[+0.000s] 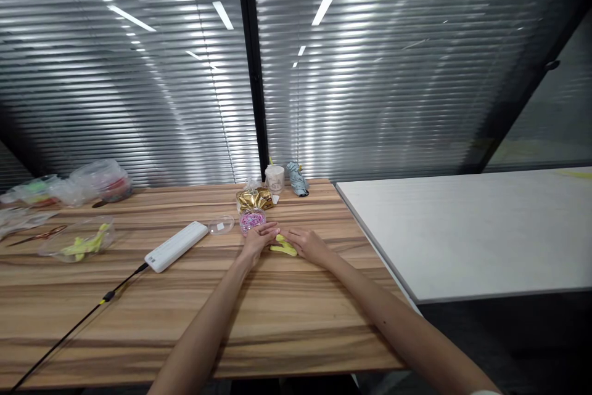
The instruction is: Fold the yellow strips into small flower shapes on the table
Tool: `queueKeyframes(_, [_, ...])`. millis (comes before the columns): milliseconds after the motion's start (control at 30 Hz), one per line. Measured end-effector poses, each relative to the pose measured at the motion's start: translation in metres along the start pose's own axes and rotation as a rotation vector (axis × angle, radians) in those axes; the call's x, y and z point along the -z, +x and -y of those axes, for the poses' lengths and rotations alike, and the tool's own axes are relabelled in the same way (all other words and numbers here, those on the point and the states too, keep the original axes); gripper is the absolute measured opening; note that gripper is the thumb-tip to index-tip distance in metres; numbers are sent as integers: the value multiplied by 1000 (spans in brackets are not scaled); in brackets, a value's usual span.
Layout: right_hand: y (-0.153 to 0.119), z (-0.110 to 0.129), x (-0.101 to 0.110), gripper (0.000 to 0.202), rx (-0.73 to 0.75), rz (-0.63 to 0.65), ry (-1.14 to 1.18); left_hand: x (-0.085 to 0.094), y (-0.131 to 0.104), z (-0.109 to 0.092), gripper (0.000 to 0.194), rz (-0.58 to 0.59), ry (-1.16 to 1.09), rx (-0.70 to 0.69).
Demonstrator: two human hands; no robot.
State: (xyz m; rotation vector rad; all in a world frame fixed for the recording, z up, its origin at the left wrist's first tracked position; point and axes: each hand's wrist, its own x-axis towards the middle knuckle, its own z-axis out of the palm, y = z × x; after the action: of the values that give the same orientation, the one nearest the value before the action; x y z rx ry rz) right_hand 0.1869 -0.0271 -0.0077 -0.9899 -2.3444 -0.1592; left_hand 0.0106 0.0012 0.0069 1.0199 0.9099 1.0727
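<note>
- Left hand (256, 241) and right hand (312, 247) are held at either side of a soft-looking yellow piece (285, 248) on the wooden table (277, 321); whether it is grasped by either cannot be told.
- Shaping or arranging by fingertip seems in hand; light, steady pressure seems called for.
- Wood grain is striped; a white table (472, 228) is set alongside.
- Slatted blinds (370, 74) are hung behind.

The only view is looking out from the person's head, facing forward and down across the wooden tabletop (277, 309) towards the blinds (370, 74). It is taking in both forearms close by, the hands farther off, and a white table (472, 228) rightward.
</note>
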Motion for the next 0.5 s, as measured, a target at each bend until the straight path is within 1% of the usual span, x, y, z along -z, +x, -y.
queueKeyframes(333, [0,1,2,30,2,24,-14,-4,-1,-1,48,-11,-7,-1])
queueKeyframes(500, [0,-1,0,36,-11,32,-10,-6,-4,-3,47,7,4,23])
